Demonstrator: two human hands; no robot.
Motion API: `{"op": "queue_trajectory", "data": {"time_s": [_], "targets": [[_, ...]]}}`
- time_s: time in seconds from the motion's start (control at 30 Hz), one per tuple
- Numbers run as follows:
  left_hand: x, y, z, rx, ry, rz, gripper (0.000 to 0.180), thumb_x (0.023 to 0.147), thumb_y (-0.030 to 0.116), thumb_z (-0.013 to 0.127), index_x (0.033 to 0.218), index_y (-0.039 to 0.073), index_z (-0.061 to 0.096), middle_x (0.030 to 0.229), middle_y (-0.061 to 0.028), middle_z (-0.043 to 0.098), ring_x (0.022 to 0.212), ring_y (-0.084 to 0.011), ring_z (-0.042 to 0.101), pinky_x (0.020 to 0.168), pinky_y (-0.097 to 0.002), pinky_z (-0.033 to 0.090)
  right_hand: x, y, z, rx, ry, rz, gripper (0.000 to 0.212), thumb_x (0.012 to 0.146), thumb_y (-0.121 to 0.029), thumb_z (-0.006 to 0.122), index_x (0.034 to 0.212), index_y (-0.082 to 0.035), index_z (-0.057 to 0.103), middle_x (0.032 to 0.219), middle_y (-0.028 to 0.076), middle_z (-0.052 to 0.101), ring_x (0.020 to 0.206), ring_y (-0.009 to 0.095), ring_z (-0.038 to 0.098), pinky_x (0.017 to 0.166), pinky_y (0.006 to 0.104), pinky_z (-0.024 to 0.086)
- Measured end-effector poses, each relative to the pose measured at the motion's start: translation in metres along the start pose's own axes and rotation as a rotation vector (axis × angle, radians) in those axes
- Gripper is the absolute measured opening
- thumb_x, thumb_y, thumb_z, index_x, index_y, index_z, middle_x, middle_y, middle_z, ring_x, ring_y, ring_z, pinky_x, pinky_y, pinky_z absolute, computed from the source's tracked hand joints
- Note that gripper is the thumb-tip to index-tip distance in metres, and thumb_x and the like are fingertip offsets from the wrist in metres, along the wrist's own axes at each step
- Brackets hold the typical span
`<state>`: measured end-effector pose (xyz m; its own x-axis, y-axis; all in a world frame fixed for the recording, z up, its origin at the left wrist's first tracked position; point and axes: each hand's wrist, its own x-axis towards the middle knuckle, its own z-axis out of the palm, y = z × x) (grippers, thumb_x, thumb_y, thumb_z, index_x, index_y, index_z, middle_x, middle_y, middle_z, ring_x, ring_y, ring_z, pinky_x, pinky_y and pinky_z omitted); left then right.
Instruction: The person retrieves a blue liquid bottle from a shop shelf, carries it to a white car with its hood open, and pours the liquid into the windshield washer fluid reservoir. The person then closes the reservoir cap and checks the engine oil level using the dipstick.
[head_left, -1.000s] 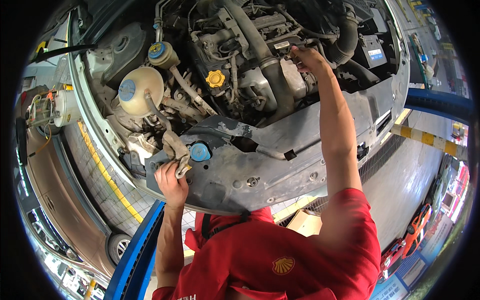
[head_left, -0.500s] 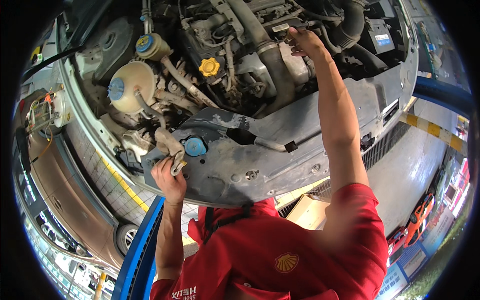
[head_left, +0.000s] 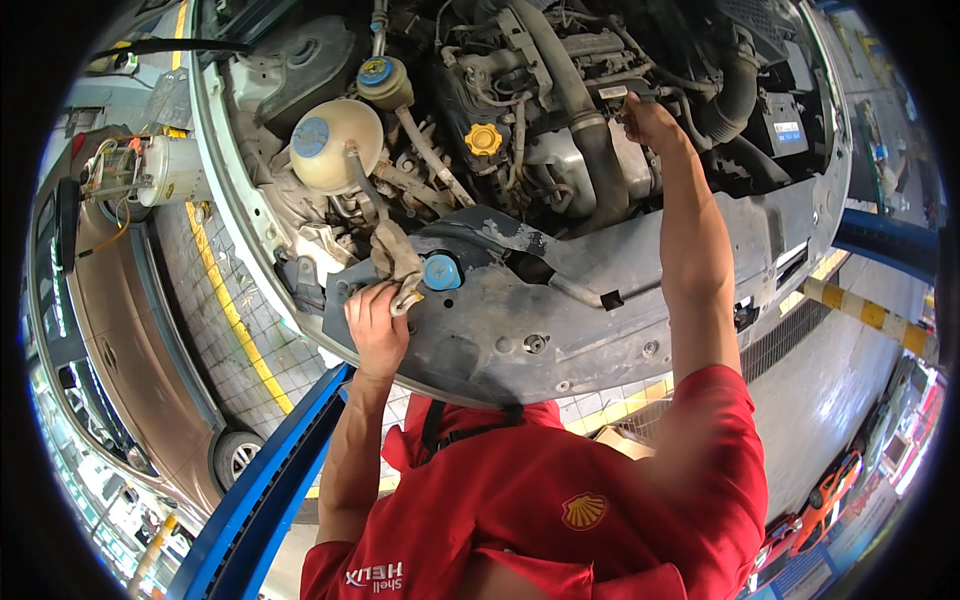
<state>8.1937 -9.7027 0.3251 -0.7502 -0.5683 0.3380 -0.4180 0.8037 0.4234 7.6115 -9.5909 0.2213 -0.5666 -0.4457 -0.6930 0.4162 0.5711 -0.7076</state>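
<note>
My left hand (head_left: 377, 325) lies on the dark front panel (head_left: 480, 325) of the engine bay, its fingers curled round the lower end of a grey-beige rag (head_left: 397, 262). The rag rises from that hand beside a blue round cap (head_left: 440, 271). My right hand (head_left: 655, 125) reaches deep into the engine bay, past a thick grey pipe (head_left: 597, 160). Its fingers are closed next to a small pale label (head_left: 612, 92); what they hold, if anything, is hidden. A yellow oil filler cap (head_left: 483, 140) sits on the engine between my hands, further from me than the rag.
At the left of the bay stand a cream coolant tank (head_left: 335, 150) and a smaller reservoir (head_left: 383, 82) with a blue cap. A black battery (head_left: 783, 128) is at the right. Blue lift arms (head_left: 265, 490) flank the car; a brown car (head_left: 150, 330) stands at left.
The whole scene has shifted right and slightly down in the picture. My right hand's fingers, spread before, are now drawn in beside the label. The left hand still grips the rag.
</note>
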Motion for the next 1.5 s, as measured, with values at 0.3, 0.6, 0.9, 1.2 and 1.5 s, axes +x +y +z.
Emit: {"op": "queue_trajectory", "data": {"time_s": [0.3,0.6,0.9,1.2,1.5], "targets": [[-0.002,-0.002,0.001,-0.045,0.017,0.009,0.036,0.087,0.009,0.071,0.121,0.003,0.063,0.119,-0.012,0.067,0.111,-0.0344,0.061,0.098,-0.047,0.046,-0.149,-0.14,-0.034,-0.127,0.059,-0.317,0.038,0.103,-0.051,0.064,0.097,-0.013,0.067,0.081,-0.003,0.06,0.066,0.009,0.054,0.06,0.026,0.049],[0.0,0.004,-0.01,-0.117,0.008,-0.035,0.03,0.092,0.013,0.07,0.12,0.002,0.064,0.118,-0.0148,0.068,0.111,-0.0355,0.061,0.098,-0.047,0.046,-0.248,-0.144,-0.032,0.07,0.321,-0.494,0.04,0.105,-0.049,0.06,0.092,-0.011,0.061,0.074,-0.004,0.051,0.06,0.008,0.049,0.052,0.0242,0.044],[-0.034,0.004,-0.052,-0.997,0.209,-0.436,0.031,0.11,0.024,0.056,0.13,0.001,0.063,0.118,-0.0064,0.071,0.108,-0.0194,0.065,0.096,-0.0337,0.05,-0.326,-0.138,-0.053,0.038,0.465,-0.692,0.042,0.106,-0.048,0.058,0.091,-0.009,0.064,0.065,-0.004,0.051,0.053,0.009,0.047,0.046,0.0268,0.038],[-0.111,-0.063,-0.114,-1.774,0.46,-0.784,0.043,0.111,0.032,0.052,0.144,0.005,0.055,0.139,-0.0094,0.064,0.129,-0.0244,0.06,0.113,-0.043,0.046,-0.575,-0.146,-0.022,0.047,0.677,-1.019,0.042,0.101,-0.055,0.063,0.09,-0.014,0.066,0.069,-0.006,0.043,0.059,0.005,0.038,0.053,0.0232,0.029],[-0.173,-0.085,-0.191,-2.061,0.684,-0.681,0.038,0.112,0.03,0.051,0.144,0.009,0.057,0.139,-0.0031,0.064,0.127,-0.0202,0.061,0.111,-0.0398,0.049,-0.671,-0.091,0.105,0.408,-0.137,-1.238,0.043,0.114,-0.038,0.046,0.079,-0.014,0.041,0.068,-0.004,0.031,0.054,0.008,0.027,0.044,0.0223,0.024]]}}
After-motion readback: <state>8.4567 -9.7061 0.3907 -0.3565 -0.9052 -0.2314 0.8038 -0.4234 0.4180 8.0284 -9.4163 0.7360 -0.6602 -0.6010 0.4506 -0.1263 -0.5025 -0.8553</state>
